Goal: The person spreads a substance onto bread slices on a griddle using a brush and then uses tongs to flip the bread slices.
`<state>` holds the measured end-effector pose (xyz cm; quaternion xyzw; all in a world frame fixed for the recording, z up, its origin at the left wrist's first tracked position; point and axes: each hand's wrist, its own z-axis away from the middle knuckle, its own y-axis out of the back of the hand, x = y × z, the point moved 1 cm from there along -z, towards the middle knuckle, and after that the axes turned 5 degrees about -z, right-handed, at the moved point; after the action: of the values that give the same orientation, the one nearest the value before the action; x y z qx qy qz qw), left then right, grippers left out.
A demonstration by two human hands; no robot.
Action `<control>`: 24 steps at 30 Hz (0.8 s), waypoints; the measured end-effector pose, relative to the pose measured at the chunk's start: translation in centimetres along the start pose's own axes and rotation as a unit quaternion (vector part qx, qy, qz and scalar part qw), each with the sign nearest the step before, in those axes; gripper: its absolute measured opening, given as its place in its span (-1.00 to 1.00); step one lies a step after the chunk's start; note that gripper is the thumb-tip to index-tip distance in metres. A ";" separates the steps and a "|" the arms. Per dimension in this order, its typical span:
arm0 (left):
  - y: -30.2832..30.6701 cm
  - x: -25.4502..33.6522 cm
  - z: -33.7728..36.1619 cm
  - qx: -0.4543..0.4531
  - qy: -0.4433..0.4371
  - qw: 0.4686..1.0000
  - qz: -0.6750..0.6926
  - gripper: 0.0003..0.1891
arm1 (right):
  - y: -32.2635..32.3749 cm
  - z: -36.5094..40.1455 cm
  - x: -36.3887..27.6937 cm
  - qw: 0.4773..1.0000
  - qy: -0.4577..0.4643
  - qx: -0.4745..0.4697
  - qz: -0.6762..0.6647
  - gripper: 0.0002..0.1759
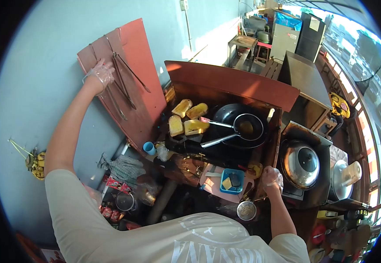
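Cream T-shirt (216,243) nearest, then far left the gloved left hand (100,75), fingers part-bent over hanging metal tongs (117,104); can't tell if it's gripping. Right hand (271,179)'s loosely curled near the stove surround (275,139), grip unclear. Sideways yank could unhook the neighbouring tongs (133,73).

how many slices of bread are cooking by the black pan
4, all left of the large black pan in view: far-left slice, far-right slice, near-left slice, near-right slice. None seem hidden.

"NIRVANA" on the cream shirt (155,236)
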<state>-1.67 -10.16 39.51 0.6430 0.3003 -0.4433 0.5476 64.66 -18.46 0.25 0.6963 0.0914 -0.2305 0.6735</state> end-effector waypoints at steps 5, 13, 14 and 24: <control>-5.8 -1.2 -3.0 -0.050 -0.038 0.995 -0.072 -0.73 | -1.5 -0.2 1.4 0.997 0.062 0.021 0.040 -0.76; -1.0 -2.5 -2.8 0.019 -0.031 0.996 -0.086 -0.74 | 0.0 0.1 0.1 0.999 0.001 -0.008 0.044 -0.75; 1.3 -1.7 -2.3 -0.019 -0.034 0.994 -0.101 -0.74 | 0.2 0.0 -0.3 0.999 -0.008 -0.005 0.050 -0.76; 2.8 16.0 2.2 -0.088 -0.014 0.978 0.187 -0.79 | -0.2 -0.2 -0.2 0.997 0.027 0.019 0.076 -0.78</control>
<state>7.04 -14.54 26.35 0.6308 0.2050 -0.3133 0.6796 64.39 -18.21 0.17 0.7201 0.0516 -0.1614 0.6728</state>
